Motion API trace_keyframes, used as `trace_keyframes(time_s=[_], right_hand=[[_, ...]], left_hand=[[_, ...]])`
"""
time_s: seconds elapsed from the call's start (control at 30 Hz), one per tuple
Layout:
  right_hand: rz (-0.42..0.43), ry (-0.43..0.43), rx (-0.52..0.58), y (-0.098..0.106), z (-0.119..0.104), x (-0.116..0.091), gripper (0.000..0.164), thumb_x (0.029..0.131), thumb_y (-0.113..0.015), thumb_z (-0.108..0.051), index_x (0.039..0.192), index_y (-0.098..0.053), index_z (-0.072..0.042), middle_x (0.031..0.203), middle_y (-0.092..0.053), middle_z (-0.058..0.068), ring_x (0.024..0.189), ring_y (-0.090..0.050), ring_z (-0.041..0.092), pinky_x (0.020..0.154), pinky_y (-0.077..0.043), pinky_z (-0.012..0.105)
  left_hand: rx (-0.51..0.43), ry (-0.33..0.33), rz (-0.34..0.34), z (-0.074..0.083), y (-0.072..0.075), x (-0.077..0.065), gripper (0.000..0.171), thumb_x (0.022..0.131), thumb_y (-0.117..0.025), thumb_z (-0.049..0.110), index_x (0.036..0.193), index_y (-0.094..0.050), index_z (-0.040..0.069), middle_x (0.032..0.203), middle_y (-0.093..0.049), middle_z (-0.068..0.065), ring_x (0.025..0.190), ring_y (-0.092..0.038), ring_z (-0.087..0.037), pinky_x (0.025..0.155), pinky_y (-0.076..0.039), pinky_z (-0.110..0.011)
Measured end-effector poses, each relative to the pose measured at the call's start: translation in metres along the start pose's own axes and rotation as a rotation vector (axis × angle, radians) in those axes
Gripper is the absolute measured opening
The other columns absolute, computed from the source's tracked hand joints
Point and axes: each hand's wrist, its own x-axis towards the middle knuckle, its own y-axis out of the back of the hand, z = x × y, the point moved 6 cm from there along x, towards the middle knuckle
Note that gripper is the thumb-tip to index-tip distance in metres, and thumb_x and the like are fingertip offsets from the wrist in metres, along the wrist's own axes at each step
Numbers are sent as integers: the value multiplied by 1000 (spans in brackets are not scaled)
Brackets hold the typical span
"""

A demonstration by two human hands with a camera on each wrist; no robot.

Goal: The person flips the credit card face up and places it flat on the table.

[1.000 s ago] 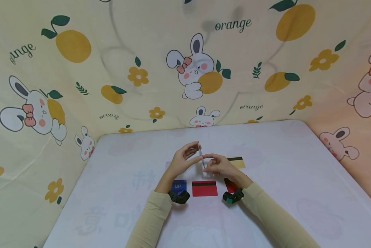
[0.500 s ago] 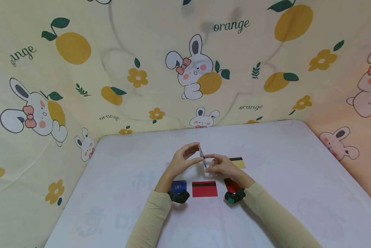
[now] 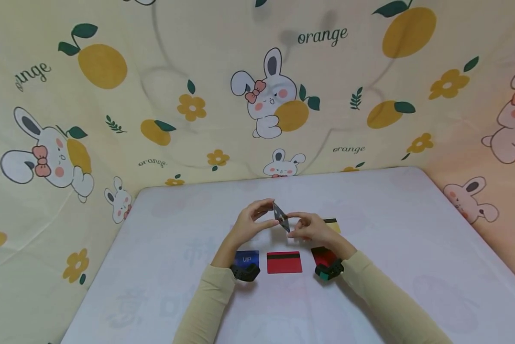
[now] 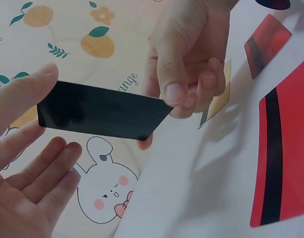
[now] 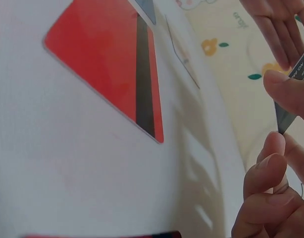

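Dark card (image 3: 281, 216): tilted, above the white table (image 3: 378, 210), between both hands' fingertips.
Left hand (image 3: 249, 223): thumb and finger pinch one end.
Right hand (image 3: 313, 230): pinches the opposite end.
Red card (image 3: 284, 263): flat, beside blue card (image 3: 246, 258).

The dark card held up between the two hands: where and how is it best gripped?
Probably at its short ends, coming from left and right. The dark card is thin and raised off the table, so thumb and finger can pinch its opposite long edges there, as the left hand and right hand do.
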Motion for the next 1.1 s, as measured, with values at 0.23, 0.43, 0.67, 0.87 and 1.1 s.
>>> trace_keyframes(time_s=[0.23, 0.43, 0.67, 0.87, 1.1], right_hand=[[22, 12, -59, 6, -4, -3, 64, 82, -76, -16, 139, -49, -4, 70, -55, -3, 58, -46, 13, 54, -40, 23], [38, 16, -56, 13, -7, -6, 65, 81, -77, -13, 138, -49, -2, 70, -53, -2, 57, -45, 12, 53, -39, 23], [38, 25, -32, 15, -9, -8, 65, 81, -76, -9, 139, -47, 0, 67, -53, -3, 55, -45, 11, 50, -39, 22], [58, 12, -39, 16, -7, -8, 64, 81, -76, -10, 139, -48, -2, 68, -54, -2, 57, -46, 13, 51, -39, 23], [65, -4, -57, 18, -7, -8, 65, 80, -78, -15, 138, -50, -5, 68, -56, -2, 59, -48, 13, 52, -41, 22]], left_hand=[[19, 8, -8, -4, 4, -3, 59, 82, -75, 10, 136, -52, 8, 128, -58, -17, 121, -57, -30, 111, -41, -39], [34, 26, -20, -7, 6, -3, 60, 81, -76, 7, 136, -52, 7, 124, -60, -20, 118, -59, -32, 109, -44, -40], [86, 68, -21, -14, 7, -5, 60, 81, -76, 9, 136, -53, 7, 117, -64, -19, 110, -63, -31, 104, -47, -41], [94, 81, -34, -16, 7, -7, 61, 81, -76, 8, 137, -51, 3, 114, -62, -25, 107, -62, -38, 101, -48, -49], [97, 104, -44, -23, 9, -7, 65, 80, -76, 7, 138, -48, 0, 114, -61, -28, 104, -61, -40, 98, -48, -52]])
